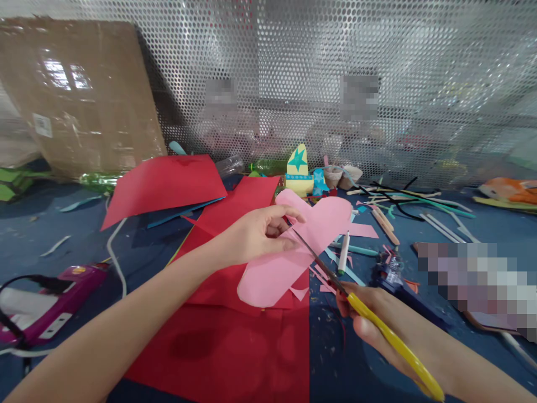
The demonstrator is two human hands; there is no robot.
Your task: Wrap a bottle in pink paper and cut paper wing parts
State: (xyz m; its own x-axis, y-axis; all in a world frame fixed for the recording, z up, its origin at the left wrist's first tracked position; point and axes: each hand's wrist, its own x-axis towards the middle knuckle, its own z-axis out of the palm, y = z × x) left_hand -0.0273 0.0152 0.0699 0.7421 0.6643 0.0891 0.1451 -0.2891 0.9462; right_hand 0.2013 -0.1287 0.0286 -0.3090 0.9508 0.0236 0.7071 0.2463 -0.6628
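Note:
My left hand (262, 232) is closed, pinching a pink paper cutout (293, 246) with rounded lobes and holding it up above the table. My right hand (373, 324) grips yellow-handled scissors (369, 316). Their blades reach up and to the left into the edge of the pink paper, just beside my left fingers. Under the cutout lie red paper sheets (235, 347) on the blue table (62, 224).
A cardboard sheet (79, 95) leans on the perforated metal screen (335, 67) at the back left. A purple glue gun (50, 305) lies at left. Paper scraps, a white marker (344, 253), sticks and strips (403, 204), a yellow paper craft (297, 168) and plastic bottles clutter the far table.

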